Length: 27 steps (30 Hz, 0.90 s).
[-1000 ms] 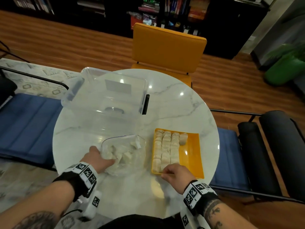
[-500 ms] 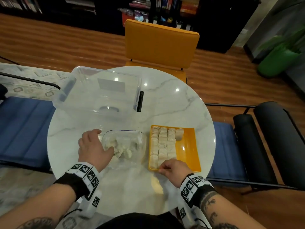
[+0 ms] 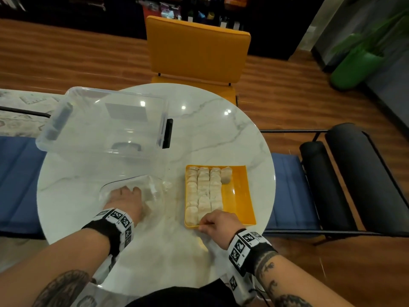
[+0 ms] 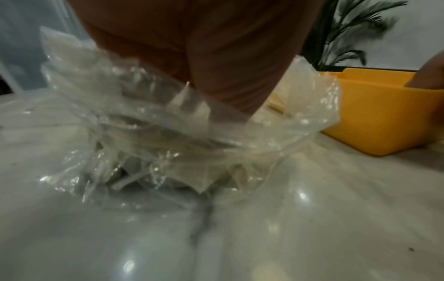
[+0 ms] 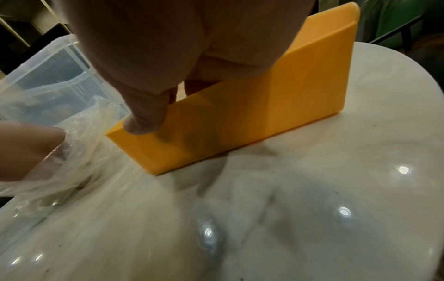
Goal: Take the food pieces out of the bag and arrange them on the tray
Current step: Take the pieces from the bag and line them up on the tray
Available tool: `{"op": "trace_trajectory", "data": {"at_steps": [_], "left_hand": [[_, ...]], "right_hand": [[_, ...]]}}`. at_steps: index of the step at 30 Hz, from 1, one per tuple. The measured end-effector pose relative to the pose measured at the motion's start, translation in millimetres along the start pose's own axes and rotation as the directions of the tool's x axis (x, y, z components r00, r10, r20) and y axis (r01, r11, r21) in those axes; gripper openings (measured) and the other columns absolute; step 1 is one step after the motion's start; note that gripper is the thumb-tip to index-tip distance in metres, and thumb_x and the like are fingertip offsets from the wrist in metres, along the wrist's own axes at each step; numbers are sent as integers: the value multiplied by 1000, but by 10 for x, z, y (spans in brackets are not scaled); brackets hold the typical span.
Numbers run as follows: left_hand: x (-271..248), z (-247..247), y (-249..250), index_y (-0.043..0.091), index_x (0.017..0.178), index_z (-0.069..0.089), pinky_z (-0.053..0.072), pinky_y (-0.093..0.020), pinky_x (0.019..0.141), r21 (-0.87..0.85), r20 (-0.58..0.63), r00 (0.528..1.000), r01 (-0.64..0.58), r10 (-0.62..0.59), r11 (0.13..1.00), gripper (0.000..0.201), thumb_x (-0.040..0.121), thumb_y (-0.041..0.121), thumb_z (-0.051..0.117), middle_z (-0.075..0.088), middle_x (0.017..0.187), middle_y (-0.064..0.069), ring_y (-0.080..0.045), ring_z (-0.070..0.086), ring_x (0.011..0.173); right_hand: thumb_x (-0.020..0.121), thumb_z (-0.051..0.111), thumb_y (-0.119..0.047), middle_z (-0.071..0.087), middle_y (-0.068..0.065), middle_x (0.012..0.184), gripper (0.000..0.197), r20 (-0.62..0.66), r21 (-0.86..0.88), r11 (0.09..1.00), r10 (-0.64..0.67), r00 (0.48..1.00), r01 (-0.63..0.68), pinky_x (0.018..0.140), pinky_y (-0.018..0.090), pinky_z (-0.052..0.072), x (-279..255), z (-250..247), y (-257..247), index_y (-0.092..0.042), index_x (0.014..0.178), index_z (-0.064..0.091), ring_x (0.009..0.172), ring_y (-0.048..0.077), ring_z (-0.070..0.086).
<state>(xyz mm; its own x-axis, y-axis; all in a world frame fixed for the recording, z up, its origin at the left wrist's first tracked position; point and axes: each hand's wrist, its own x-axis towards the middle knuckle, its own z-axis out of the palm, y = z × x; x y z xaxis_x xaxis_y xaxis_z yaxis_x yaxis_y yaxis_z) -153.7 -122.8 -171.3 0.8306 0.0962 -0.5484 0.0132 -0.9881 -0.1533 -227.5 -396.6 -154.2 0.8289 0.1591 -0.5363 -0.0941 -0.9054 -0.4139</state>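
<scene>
A clear plastic bag (image 3: 155, 189) with pale food pieces lies on the round marble table (image 3: 210, 134), left of the yellow tray (image 3: 238, 196). My left hand (image 3: 127, 200) is pushed into the bag's mouth; in the left wrist view the crumpled bag (image 4: 168, 142) wraps round the left hand (image 4: 204, 47) and hides its fingers. Three full rows of pale food pieces (image 3: 203, 191) fill the tray's left part, and one more piece starts a further row. My right hand (image 3: 205, 223) grips the tray's near wall (image 5: 264, 117), thumb (image 5: 146, 117) outside and fingers over the rim.
An empty clear storage box (image 3: 104, 125) with black latches stands behind the bag. A yellow chair (image 3: 197, 47) is at the far side, and blue-cushioned chairs (image 3: 290, 189) flank the table. The table's near edge is close to my body.
My left hand has moved from the bag's left side into its mouth. My right hand has stayed at the tray's near edge.
</scene>
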Motion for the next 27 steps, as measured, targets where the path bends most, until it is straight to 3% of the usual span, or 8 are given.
{"op": "trace_trajectory", "data": {"at_steps": [3, 6, 11, 14, 17, 19, 22, 27], "left_hand": [[7, 22, -76, 24, 140, 34, 43, -41, 99, 61, -12, 1000, -6, 6, 998, 67, 86, 58, 53, 44, 136, -10, -32, 49, 121], [-23, 112, -120, 31, 136, 33, 38, -43, 91, 88, -72, 997, 12, -6, 996, 62, 87, 67, 42, 44, 132, -3, -29, 54, 112], [-27, 285, -170, 29, 124, 41, 41, -37, 88, -19, -194, 973, -129, 123, 991, 34, 98, 50, 35, 46, 118, -1, -23, 54, 105], [-17, 268, -163, 24, 126, 44, 44, -35, 90, -105, -165, 972, -185, 167, 977, 36, 99, 48, 37, 48, 121, -1, -22, 50, 110], [-36, 210, -175, 25, 125, 42, 45, -36, 95, -184, -141, 976, -193, 168, 964, 49, 89, 56, 54, 46, 126, -2, -24, 43, 116], [-80, 202, -209, 27, 127, 39, 45, -36, 96, -117, -113, 972, -220, 207, 969, 57, 84, 60, 58, 44, 127, -1, -23, 42, 117], [-128, 253, -250, 26, 128, 42, 45, -32, 93, 32, -129, 954, -269, 271, 963, 54, 88, 60, 52, 42, 127, 1, -20, 45, 112], [-125, 237, -299, 26, 126, 51, 42, -29, 81, -69, -78, 935, -352, 347, 933, 37, 100, 48, 38, 49, 113, 5, -17, 55, 100]], "right_hand": [[93, 56, -51, 65, -5, 113, 26, 3, 6, 1000, -4, 1000, 4, 104, 39, 40, 1, -6, 0, -34, 107, 70, 108, 20, 58], [93, 56, -52, 65, -5, 114, 26, 2, 7, 1000, -4, 1000, 4, 104, 39, 41, 4, -1, 8, -34, 107, 70, 108, 20, 59], [91, 56, -54, 65, -5, 112, 27, -3, 2, 1000, -5, 1000, 5, 102, 40, 42, 21, 18, 20, -35, 105, 70, 106, 20, 59], [91, 56, -54, 66, -5, 112, 27, -3, 4, 1000, -4, 1000, 4, 102, 40, 42, 20, 30, 25, -35, 105, 70, 105, 20, 60], [92, 56, -54, 65, -5, 113, 27, -12, 1, 1000, -4, 1000, 4, 102, 39, 42, 14, 22, 22, -35, 105, 70, 106, 20, 59], [92, 55, -53, 66, -5, 113, 27, -11, -6, 1000, -9, 1000, 9, 103, 40, 40, 13, 15, 15, -35, 106, 70, 107, 20, 59], [93, 54, -54, 65, -6, 114, 29, 1, -15, 1000, -2, 1000, 2, 104, 40, 39, 11, 16, 11, -36, 108, 70, 108, 20, 59], [94, 52, -53, 66, -5, 115, 30, 15, -24, 1000, -12, 1000, 12, 103, 40, 33, 18, 15, 25, -35, 110, 69, 112, 21, 56]]}}
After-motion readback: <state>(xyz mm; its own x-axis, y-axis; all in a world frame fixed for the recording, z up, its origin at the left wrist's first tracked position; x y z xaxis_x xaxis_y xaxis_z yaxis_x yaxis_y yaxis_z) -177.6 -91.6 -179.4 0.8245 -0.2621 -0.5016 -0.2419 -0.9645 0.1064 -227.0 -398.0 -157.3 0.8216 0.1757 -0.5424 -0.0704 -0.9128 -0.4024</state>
